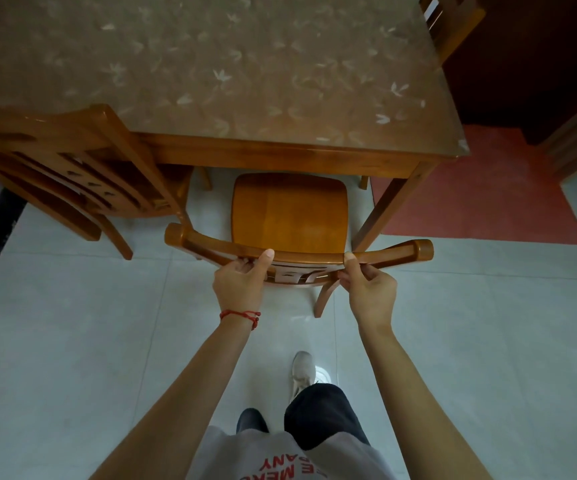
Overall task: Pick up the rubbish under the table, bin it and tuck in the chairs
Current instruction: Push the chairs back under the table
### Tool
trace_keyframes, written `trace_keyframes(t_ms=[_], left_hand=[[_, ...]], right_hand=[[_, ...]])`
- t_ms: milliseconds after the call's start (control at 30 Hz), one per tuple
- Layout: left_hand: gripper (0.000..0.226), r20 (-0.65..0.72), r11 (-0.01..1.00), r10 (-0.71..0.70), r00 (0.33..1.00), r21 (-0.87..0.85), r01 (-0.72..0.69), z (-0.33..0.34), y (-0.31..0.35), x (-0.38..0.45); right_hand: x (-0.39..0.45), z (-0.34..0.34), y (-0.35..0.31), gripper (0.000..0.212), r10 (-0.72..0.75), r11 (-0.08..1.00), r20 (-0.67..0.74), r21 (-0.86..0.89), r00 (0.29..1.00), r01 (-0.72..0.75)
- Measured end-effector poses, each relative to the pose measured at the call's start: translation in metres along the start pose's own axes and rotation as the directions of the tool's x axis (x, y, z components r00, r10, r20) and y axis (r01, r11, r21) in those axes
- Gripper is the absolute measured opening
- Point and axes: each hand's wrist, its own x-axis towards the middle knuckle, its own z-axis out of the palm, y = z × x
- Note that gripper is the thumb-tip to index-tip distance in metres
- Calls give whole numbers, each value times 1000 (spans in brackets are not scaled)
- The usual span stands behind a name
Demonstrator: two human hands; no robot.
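Observation:
A wooden chair stands in front of me with the front of its seat just under the table. The table has a leaf-patterned cover under glass. My left hand grips the chair's curved top rail left of its middle, thumb on top. My right hand grips the same rail right of its middle. No rubbish or bin is visible in this view.
A second wooden chair stands tucked at the table's left side, close to my chair's rail end. A third chair shows at the far right corner. A red mat lies right of the table leg. Pale floor tiles lie around my feet.

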Motion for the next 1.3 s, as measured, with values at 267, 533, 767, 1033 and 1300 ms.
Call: trace_keyframes(t_ms=[267, 533, 767, 1033, 1300], left_hand=[[40, -51, 1000, -8, 999, -6, 8, 42, 25, 44], [34, -64, 998, -60, 996, -36, 57, 73, 41, 87], [36, -61, 994, -85, 995, -77, 80, 86, 57, 128], [29, -28, 983, -122, 992, -145, 117, 98, 78, 172], [30, 14, 969, -132, 991, -208, 132, 103, 86, 199]], right_hand=[[68, 11, -23, 26, 5, 1000, 64, -15, 998, -5], [118, 27, -42, 28, -7, 1000, 104, 8, 995, 6], [151, 52, -58, 29, 15, 1000, 97, 1, 995, -15], [186, 81, -77, 33, 35, 999, 66, -32, 997, -33], [202, 99, -86, 35, 22, 999, 29, -44, 999, -20]])
